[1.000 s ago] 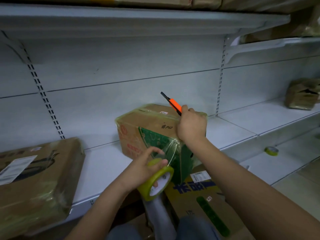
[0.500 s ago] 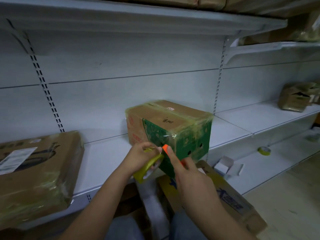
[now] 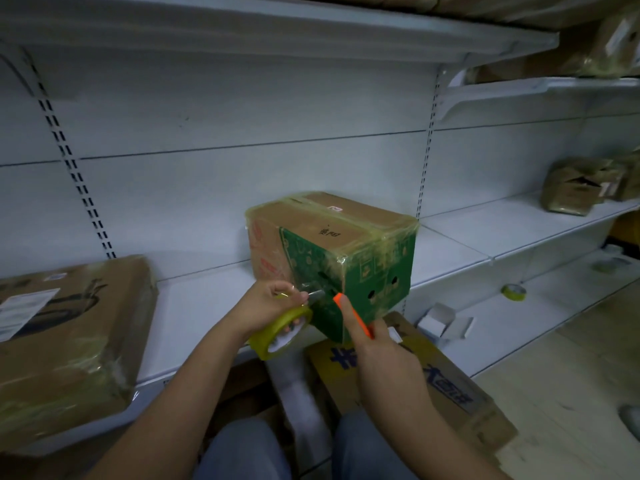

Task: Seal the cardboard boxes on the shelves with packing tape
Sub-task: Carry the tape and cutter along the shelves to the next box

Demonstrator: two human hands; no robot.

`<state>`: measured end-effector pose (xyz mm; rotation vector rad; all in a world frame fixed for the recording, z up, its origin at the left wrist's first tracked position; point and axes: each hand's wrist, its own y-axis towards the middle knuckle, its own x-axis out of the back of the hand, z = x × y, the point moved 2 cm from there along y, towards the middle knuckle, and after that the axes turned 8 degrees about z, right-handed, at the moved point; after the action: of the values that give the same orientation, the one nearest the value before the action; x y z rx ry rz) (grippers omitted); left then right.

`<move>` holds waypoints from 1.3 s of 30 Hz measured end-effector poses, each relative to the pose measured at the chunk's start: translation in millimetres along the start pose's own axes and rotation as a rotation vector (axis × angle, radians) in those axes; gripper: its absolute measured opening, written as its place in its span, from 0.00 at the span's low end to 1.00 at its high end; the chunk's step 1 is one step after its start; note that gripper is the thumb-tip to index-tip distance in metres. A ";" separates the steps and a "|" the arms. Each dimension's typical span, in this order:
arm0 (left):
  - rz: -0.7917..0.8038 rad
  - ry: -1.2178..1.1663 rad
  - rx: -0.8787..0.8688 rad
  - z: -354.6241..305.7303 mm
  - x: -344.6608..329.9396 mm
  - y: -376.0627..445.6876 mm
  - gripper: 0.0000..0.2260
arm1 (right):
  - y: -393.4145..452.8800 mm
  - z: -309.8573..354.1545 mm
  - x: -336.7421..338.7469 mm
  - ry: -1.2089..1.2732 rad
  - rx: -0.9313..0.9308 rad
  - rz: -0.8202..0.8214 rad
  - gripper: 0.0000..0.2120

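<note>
Tape covers most of the green-and-brown box (image 3: pixel 332 251) on the middle shelf (image 3: pixel 194 306): glossy yellowish strips run over its top seam and round the upper edges and corners, so I judge this one nearly sealed. My left hand (image 3: pixel 273 303) grips the yellow tape roll (image 3: pixel 282 332) just in front of the box's near corner, fingers curled over it, with a short clear strip stretched from roll to box. My right hand (image 3: pixel 377 355) holds the orange utility knife (image 3: pixel 353 315), index finger laid along it, tip pointing at that strip; looks like the cut is the step in hand, not yet done. After that the loose end needs pressing down. Flat box (image 3: pixel 69 334) at the left of the same shelf already shows shiny wrap on its near edge, probably done. Crumpled box (image 3: pixel 575 188) far right looks open or torn, too blurred to say if taped, likely still to do. Spare roll (image 3: pixel 514 292) lies on the lower shelf (image 3: pixel 519 323), and a blue-lettered carton (image 3: pixel 433 368) sits on the floor by my knees, state unclear.
</note>
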<state>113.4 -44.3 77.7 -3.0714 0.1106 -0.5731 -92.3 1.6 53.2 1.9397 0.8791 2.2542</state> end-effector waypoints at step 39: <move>-0.957 -0.270 -0.139 -15.0 50.6 -50.4 0.07 | 190.7 -109.5 -7.5 0.852 -0.547 0.000 0.12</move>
<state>158.4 2.3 111.3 -3.1126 -1.4101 -0.1198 -129.4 -203.6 123.7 0.7387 0.1993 2.9109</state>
